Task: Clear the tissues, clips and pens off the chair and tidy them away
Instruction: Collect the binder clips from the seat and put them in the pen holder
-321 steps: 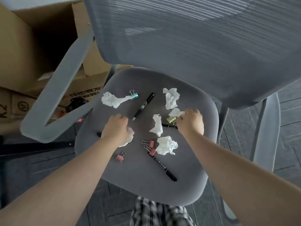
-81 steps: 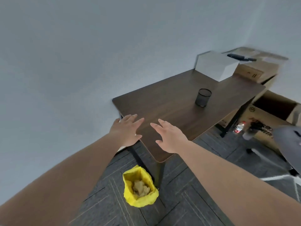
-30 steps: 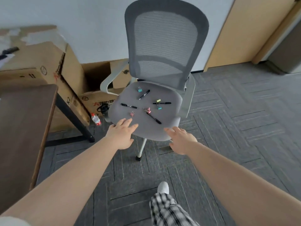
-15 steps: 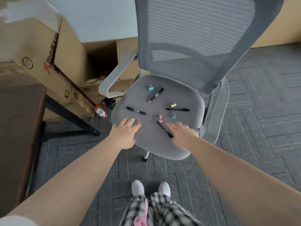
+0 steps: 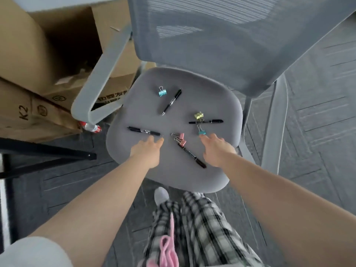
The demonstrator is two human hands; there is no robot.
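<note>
- I am leaning over the grey padded seat of the mesh-backed office chair (image 5: 146, 105), with both bare arms reaching across its front edge.
- My left hand (image 5: 146, 149) hovers over the front-left part of the seat, fingers spread and loose, gripping nothing.
- Its fingertips (image 5: 160, 140) are just beside the near end of a black pen lying crosswise at the seat's left side (image 5: 144, 131); I cannot tell whether they touch it.
- My right hand (image 5: 216, 149) is over the front-right part of the seat, fingers also spread and empty.
- Its forefinger (image 5: 204, 137) reaches a small blue binder clip (image 5: 201, 131) near the seat's right side; contact is unclear.
- Two pink binder clips (image 5: 180, 139) lie side by side near the seat's middle, between my hands.
- A second black pen (image 5: 192, 156) runs diagonally from those pink clips toward the seat's front edge, just beside my right hand.
- A third black pen (image 5: 206, 121) lies crosswise toward the seat's right side, with a yellow binder clip (image 5: 199, 115) touching its far side.
- A fourth black pen (image 5: 172, 101) lies slanted toward the back of the seat, with another blue binder clip (image 5: 162, 91) just to its left.
- Brown cardboard boxes (image 5: 48, 60) stand beyond the chair's left armrest.
</note>
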